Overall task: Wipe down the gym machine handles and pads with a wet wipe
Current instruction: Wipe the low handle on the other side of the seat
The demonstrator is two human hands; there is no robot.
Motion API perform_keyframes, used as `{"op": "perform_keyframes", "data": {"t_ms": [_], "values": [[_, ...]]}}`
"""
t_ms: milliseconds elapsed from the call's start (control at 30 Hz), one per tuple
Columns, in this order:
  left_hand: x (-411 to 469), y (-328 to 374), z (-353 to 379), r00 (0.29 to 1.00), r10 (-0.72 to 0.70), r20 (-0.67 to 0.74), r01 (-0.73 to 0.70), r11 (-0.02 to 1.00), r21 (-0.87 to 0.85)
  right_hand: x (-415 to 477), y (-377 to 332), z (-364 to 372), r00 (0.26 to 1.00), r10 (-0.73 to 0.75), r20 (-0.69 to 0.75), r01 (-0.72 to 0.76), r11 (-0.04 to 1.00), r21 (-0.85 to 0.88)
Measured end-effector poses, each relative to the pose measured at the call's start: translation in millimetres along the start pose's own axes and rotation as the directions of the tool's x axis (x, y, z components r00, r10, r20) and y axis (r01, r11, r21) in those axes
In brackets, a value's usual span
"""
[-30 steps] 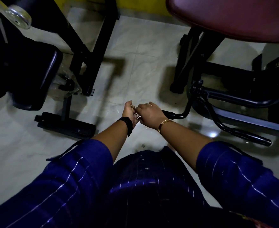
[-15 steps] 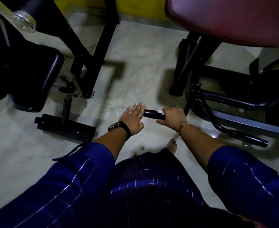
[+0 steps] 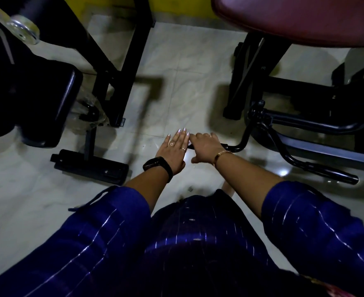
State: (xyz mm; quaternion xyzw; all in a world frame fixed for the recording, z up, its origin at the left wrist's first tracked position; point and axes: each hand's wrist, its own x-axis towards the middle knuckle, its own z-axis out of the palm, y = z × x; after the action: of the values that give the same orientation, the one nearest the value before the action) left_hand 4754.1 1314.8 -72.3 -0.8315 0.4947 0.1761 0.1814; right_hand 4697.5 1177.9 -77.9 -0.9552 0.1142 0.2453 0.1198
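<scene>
My right hand (image 3: 206,149) grips the low handle (image 3: 230,147) just above the floor (image 3: 176,82), presumably pressing the unseen wipe to it, while my left hand (image 3: 174,151) lies flat with fingers straight, steadying its left end.

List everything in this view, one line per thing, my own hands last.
handle: one, black, low centre, in the right hand's grip
second bar: one, black, lower right, near the floor
seat pad: one, maroon, top right
side pad: one, black, left
foot bar: one, black, on the floor, left of centre
end cap: one, silver, top left
floor: pale marbled tiles
watch: one, black, left wrist
bracelet: one, gold, right wrist
left hand: fingers straight, at the handle's end
right hand: grips the handle
</scene>
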Motion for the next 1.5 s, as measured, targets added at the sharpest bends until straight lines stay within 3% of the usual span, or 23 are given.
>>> {"op": "perform_keyframes", "data": {"t_ms": [200, 400, 533, 667, 767, 900, 1033, 1233, 1500], "values": [[1, -3, 5, 1.0, 0.015, -0.012, -0.015, 1.0, 0.009, -7, 38, -2, 0.987, 0.116, 0.113, -0.124, 0.991, 0.06], [3, 4, 4, 1.0, -0.023, -0.013, 0.022, 0.994, -0.104, -49, 32, 23, 0.965, 0.202, -0.17, -0.208, 0.978, -0.016], [6, 3, 1, 1.0, -0.001, -0.026, -0.002, 0.995, -0.101, -56, 3, 44, 0.954, 0.154, -0.258, -0.171, 0.984, -0.044], [5, -1, 0, 1.0, 0.013, -0.007, -0.014, 0.998, -0.067, -40, -17, 35, 0.982, 0.089, -0.168, -0.097, 0.995, -0.039], [5, 0, -2, 1.0, 0.009, 0.003, -0.009, 0.998, -0.067, -20, -13, 17, 0.982, 0.115, -0.152, -0.114, 0.993, 0.011], [6, 1, -1, 1.0, 0.009, -0.001, -0.009, 0.997, -0.072, -10, 13, 1, 0.979, 0.201, -0.015, -0.199, 0.975, 0.096], [7, 0, 0, 1.0, 0.019, -0.002, -0.02, 0.998, -0.061, -33, 39, 17, 0.951, 0.296, -0.087, -0.286, 0.952, 0.111], [8, -2, -1, 0.999, 0.032, -0.009, -0.032, 0.998, -0.048, -70, 20, 57, 0.921, 0.27, -0.28, -0.266, 0.963, 0.051], [4, -3, -1, 0.999, 0.025, 0.023, -0.024, 0.999, -0.031, -32, -17, 26, 0.973, 0.121, -0.198, -0.115, 0.993, 0.039]]}}
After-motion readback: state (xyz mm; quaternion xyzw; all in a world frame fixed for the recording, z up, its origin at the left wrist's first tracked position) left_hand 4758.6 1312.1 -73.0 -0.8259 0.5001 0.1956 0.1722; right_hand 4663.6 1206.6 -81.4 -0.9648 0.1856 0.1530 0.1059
